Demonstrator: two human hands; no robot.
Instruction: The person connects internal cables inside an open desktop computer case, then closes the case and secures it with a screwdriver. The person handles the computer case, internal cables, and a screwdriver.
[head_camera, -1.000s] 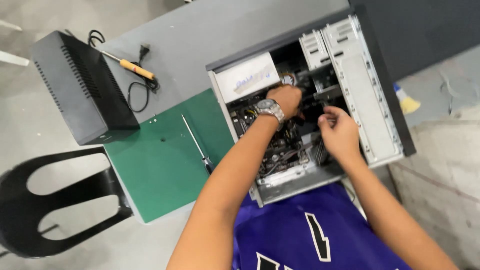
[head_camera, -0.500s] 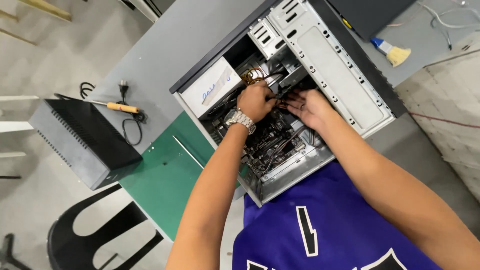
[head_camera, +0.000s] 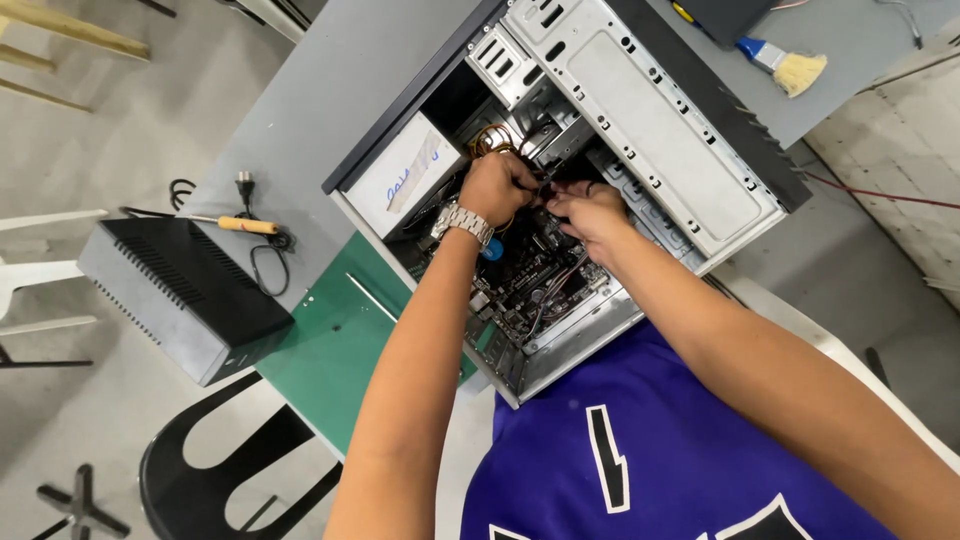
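Both hands were deep inside the open computer case (head_camera: 640, 130): the left hand (head_camera: 500, 188), wristwatch (head_camera: 462, 222) on, had its grip curled around dark cables (head_camera: 548, 190), and the right hand (head_camera: 590, 212) pinched the same bundle just beside it, above the motherboard (head_camera: 530, 290). The case lay on its side across the grey table (head_camera: 320, 110). A green mat (head_camera: 330, 345) covered the table's near edge, with a screwdriver (head_camera: 225, 222) near its left edge.

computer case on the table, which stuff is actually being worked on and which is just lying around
In hand: open computer case, circuit board, cables, left hand, right hand.
Lying about: screwdriver, black side panel, brush, green mat, chair.
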